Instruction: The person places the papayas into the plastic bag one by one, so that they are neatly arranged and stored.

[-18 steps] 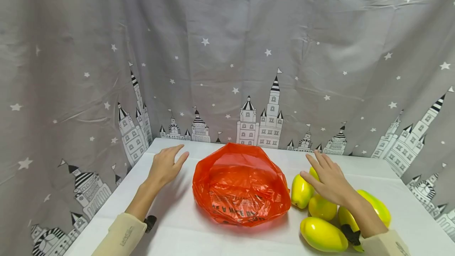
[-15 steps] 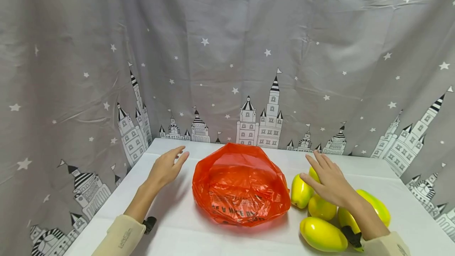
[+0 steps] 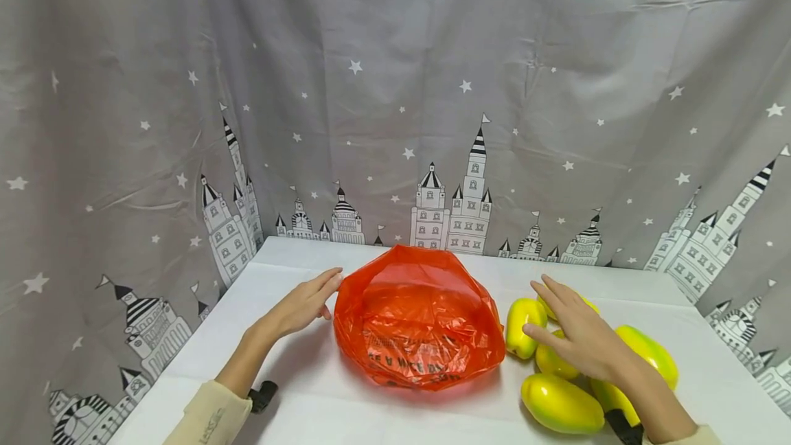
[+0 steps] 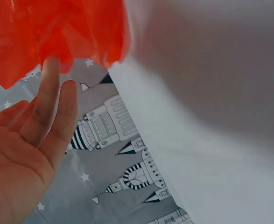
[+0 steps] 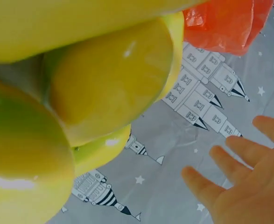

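Note:
A red plastic bag (image 3: 426,366) with dark print stands on the table, its mouth spread wide toward me. My left hand (image 3: 299,309) is at the bag's left rim with the fingers extended. In the left wrist view a fingertip of that hand (image 4: 22,154) meets the bag's edge (image 4: 90,28); whether it presses there I cannot tell. Over a group of yellow-green mangoes (image 3: 562,404) hovers my right hand (image 3: 583,338), fingers spread and holding nothing. The right wrist view has several mangoes (image 5: 111,77) close up, apart from the hand (image 5: 249,179). The hand and forearm partly cover some mangoes in the head view.
A white cloth (image 3: 309,411) covers the table. Grey curtains (image 3: 383,88) printed with castles and stars enclose its back and sides. Dark wrist-camera parts (image 3: 264,397) show below the left sleeve.
My left hand has moved right, from beside the bag to its left rim. The right hand has shifted slightly down and right over the mangoes. The bag stays in place.

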Tool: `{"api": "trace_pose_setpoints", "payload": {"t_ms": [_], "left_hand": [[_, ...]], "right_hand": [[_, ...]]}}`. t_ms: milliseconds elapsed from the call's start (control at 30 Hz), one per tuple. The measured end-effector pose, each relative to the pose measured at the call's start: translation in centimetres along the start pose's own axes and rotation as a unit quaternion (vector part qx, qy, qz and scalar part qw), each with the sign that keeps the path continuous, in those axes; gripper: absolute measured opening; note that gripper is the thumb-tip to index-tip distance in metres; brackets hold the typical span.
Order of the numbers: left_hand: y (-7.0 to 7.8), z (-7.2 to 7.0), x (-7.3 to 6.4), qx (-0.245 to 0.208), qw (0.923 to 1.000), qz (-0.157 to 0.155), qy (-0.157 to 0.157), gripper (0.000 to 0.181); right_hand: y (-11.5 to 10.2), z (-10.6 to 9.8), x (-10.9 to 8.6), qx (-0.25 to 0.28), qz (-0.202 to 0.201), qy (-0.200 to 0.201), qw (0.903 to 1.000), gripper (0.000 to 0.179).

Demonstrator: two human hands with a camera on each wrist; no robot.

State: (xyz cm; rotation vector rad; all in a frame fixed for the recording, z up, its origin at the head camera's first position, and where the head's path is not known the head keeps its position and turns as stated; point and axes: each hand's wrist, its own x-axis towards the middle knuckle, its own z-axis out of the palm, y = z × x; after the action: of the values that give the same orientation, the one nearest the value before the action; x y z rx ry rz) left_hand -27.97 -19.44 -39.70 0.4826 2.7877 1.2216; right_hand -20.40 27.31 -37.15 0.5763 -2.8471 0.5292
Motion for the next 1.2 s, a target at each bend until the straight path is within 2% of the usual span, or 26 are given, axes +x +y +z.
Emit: {"api": "trace_pose_setpoints", "payload": {"t_ms": [233, 500, 633, 1000, 1200], "left_hand": [[0.3, 0.7, -0.2, -0.026, 0.9991, 0.032, -0.011, 0.064], [0.4, 1.0, -0.4, 0.019, 0.9978, 0.063, 0.009, 0.054], [0.4, 1.1, -0.5, 0.025, 0.9969, 0.073, 0.016, 0.046], [0.4, 1.1, -0.6, 0.013, 0.9965, 0.049, 0.067, 0.041], [0.4, 1.1, -0.8, 0.007, 0.9965, 0.038, 0.074, 0.042]], "right_hand": [[-0.5, 0.1, -1.3, 0.006, -0.006, -0.006, 0.9999, 0.078], [-1.0, 0.4, -2.9, 0.015, -0.005, -0.005, 0.9999, 0.072], [-1.2, 0.2, -4.0, 0.019, 0.003, -0.007, 0.9998, 0.071], [-0.7, 0.5, -5.8, 0.024, -0.011, 0.017, 0.9995, 0.070], [-0.5, 0.5, -6.5, 0.032, 0.013, -0.013, 0.9993, 0.069]]}}
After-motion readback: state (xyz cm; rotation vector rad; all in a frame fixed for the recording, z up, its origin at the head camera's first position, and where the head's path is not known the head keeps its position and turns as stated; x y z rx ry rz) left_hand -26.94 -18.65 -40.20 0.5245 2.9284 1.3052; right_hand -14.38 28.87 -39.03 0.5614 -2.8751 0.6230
